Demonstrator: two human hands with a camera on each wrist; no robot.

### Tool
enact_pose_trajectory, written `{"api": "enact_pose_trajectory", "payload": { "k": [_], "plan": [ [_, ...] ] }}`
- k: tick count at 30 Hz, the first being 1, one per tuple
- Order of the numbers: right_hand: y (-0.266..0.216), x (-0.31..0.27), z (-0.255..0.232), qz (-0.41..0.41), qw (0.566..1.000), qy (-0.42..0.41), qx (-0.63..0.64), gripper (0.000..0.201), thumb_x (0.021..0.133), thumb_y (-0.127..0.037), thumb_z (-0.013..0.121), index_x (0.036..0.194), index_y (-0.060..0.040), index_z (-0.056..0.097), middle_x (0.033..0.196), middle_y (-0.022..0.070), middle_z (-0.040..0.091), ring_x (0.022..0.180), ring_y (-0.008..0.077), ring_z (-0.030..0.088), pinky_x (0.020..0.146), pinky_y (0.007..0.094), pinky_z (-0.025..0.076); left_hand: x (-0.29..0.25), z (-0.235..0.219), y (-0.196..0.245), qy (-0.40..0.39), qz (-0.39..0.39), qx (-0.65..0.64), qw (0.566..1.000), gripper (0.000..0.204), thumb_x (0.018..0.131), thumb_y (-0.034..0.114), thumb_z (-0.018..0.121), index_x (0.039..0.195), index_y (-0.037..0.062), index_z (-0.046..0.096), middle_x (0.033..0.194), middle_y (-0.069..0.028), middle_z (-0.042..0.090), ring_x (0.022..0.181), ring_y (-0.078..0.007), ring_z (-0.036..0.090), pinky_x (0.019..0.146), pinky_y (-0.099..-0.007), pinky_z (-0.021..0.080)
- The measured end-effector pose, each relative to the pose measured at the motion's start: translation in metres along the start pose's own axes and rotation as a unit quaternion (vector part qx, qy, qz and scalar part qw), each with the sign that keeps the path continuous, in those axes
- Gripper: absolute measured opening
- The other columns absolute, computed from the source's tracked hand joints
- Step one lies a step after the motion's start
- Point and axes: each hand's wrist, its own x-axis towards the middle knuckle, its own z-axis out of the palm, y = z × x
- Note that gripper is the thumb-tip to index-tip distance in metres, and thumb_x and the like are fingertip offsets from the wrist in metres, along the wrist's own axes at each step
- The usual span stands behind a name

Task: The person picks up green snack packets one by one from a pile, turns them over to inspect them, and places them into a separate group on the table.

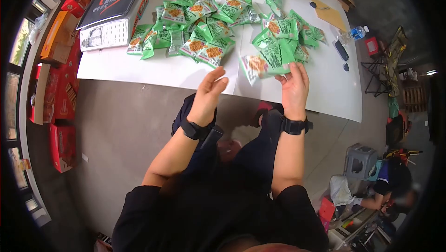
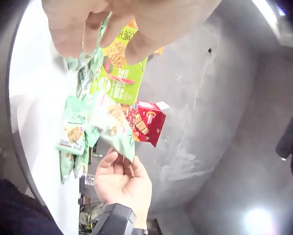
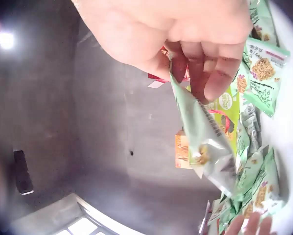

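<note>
The right hand (image 1: 296, 88) pinches one end of a green snack packet (image 1: 256, 65) over the counter's (image 1: 181, 73) near edge, beside the right pile of packets (image 1: 281, 28). The left hand (image 1: 206, 96) — fingers loosely bent, holding nothing — hovers at that edge, near the left pile (image 1: 204, 29). A scale (image 1: 110, 6) occupies the far left corner.

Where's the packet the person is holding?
In the head view, the green packet is in the right hand, on the near side of the right pile of packets.
</note>
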Motion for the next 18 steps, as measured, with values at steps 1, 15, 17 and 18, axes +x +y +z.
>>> {"api": "enact_pose_trajectory", "payload": {
  "k": [1,15,17,18],
  "plan": [
    [-0.007,-0.009,0.000,0.026,0.999,-0.020,0.018,0.013,0.096,-0.017,0.056,0.093,-0.0058,0.060,0.088,-0.0001,0.062,0.077,0.0088,0.058,0.067,0.0279,0.051,-0.008,0.004,-0.003,-0.023,-0.006,-0.021,0.999,0.047,0.097,0.020,0.057,0.137,0.0009,0.044,0.127,-0.0099,0.055,0.114,-0.0189,0.054,0.095,-0.0327,0.043],
    [-0.020,-0.099,0.002,0.044,0.995,-0.092,-0.007,0.027,0.098,-0.020,0.057,0.115,-0.0002,0.058,0.099,0.0011,0.063,0.087,0.0073,0.057,0.078,0.0238,0.045,-0.089,0.034,-0.007,-0.173,-0.131,-0.156,0.964,0.027,0.098,0.020,0.056,0.115,-0.0013,0.059,0.101,-0.0076,0.068,0.083,-0.0137,0.067,0.071,-0.0245,0.053],
    [-0.014,-0.104,-0.003,0.024,0.992,-0.118,-0.049,0.029,0.097,-0.019,0.058,0.118,0.0011,0.058,0.105,0.0034,0.066,0.091,0.0074,0.059,0.079,0.0235,0.045,-0.094,0.036,-0.005,-0.171,-0.124,-0.158,0.965,0.026,0.097,0.018,0.057,0.115,-0.0013,0.059,0.099,-0.0072,0.068,0.083,-0.0136,0.067,0.070,-0.0241,0.053],
    [-0.015,-0.107,-0.003,0.023,0.992,-0.117,-0.049,0.029,0.097,-0.019,0.058,0.118,0.0011,0.058,0.105,0.0034,0.066,0.091,0.0074,0.059,0.079,0.0235,0.045,-0.096,0.038,-0.004,-0.170,-0.118,-0.159,0.965,0.026,0.096,0.017,0.058,0.114,-0.0013,0.059,0.098,-0.0067,0.068,0.082,-0.0134,0.067,0.069,-0.0237,0.052]
  ]
}}
